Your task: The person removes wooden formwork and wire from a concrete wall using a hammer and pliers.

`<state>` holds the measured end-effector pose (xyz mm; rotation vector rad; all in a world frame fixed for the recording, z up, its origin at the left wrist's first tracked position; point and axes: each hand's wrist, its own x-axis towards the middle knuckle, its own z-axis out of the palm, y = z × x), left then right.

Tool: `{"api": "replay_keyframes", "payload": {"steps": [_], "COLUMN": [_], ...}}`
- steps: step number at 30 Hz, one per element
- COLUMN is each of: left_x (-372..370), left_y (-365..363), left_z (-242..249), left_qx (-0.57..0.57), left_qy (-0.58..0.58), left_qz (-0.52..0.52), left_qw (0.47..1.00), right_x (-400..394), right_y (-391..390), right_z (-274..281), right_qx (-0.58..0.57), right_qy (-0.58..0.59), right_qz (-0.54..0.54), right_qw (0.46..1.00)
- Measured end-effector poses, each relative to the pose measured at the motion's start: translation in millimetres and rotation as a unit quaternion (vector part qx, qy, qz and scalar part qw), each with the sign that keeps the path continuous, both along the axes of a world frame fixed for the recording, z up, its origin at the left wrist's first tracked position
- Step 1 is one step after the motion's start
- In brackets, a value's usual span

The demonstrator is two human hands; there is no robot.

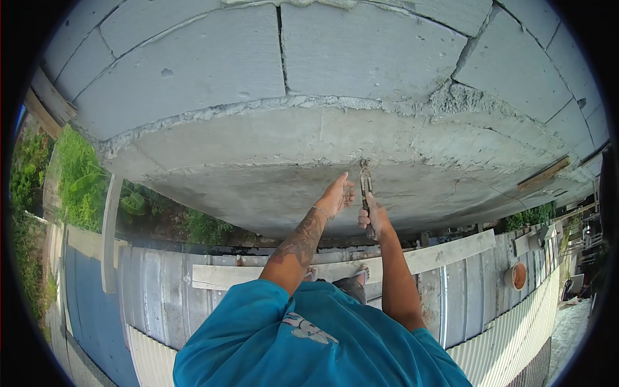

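My right hand [376,218] is wrapped round the dark handles of a pair of pincers [366,184]. Their head points up and touches the lower edge of the concrete beam [258,135], where a small rough spot shows. What the jaws grip, if anything, is too small to make out. Just left of the pincers, my left hand [337,196] is raised near the underside of the concrete. Its fingers are loosely curled and apart, and I see nothing in them.
Grey block wall [193,58] rises above the beam. A long plank [445,258] lies across the metal roofing [161,284] by my feet. To the right stands a reddish-brown bucket [519,276]. An upright board [111,235] and green plants [80,174] are at the left.
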<state>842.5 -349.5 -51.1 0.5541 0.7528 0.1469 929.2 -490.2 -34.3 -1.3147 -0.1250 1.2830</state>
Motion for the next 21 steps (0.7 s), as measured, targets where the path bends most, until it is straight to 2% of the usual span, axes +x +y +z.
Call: {"api": "replay_keyframes", "payload": {"steps": [2, 3, 5, 7, 10, 13, 14, 15, 16, 19, 21], "left_x": [11.2, 20.0, 35.3, 36.1, 33.5, 37.9, 37.4, 36.0, 33.2, 32.3, 29.1], "left_y": [4.0, 7.1, 1.8, -4.2, -3.5, -5.2, -8.3, -11.6, -14.7, -15.3, -13.0], "left_z": [8.1, 12.2, 14.1, 5.0, -8.4, -9.2, -2.5, 4.4, 9.9, 3.9, 1.1], "left_qx": [-0.044, -0.065, 0.031, 0.129, 0.121, 0.197, 0.344, 0.483, 0.605, 0.647, 0.674], "left_qy": [-0.061, -0.093, -0.089, -0.073, -0.088, 0.027, 0.097, 0.164, 0.228, 0.142, 0.137], "left_qz": [-0.056, -0.085, -0.095, -0.116, -0.114, -0.117, -0.109, -0.098, -0.083, 0.039, 0.033], "left_qw": [0.996, 0.990, 0.991, 0.982, 0.982, 0.973, 0.927, 0.855, 0.758, 0.748, 0.725], "right_x": [5.7, 3.4, -5.7, -4.3, -2.1, -2.6, -2.1, -1.1, -2.0, -8.8, -10.4], "right_y": [-7.5, -7.5, -3.6, -0.1, -4.2, -8.2, -8.8, -7.6, -6.5, -2.0, 0.6], "right_z": [0.7, 3.8, 10.8, 10.6, 11.2, 13.4, 10.4, 8.1, 4.9, 3.2, 7.8], "right_qx": [0.032, 0.019, -0.010, -0.034, -0.025, 0.002, 0.001, 0.000, 0.007, 0.023, 0.030], "right_qy": [0.072, 0.025, -0.068, -0.102, -0.132, -0.210, -0.240, -0.270, -0.266, -0.250, -0.241], "right_qz": [0.010, 0.011, 0.013, 0.007, -0.016, -0.034, -0.021, -0.009, -0.014, -0.028, -0.039], "right_qw": [0.997, 0.999, 0.998, 0.994, 0.991, 0.977, 0.970, 0.963, 0.964, 0.967, 0.969]}}
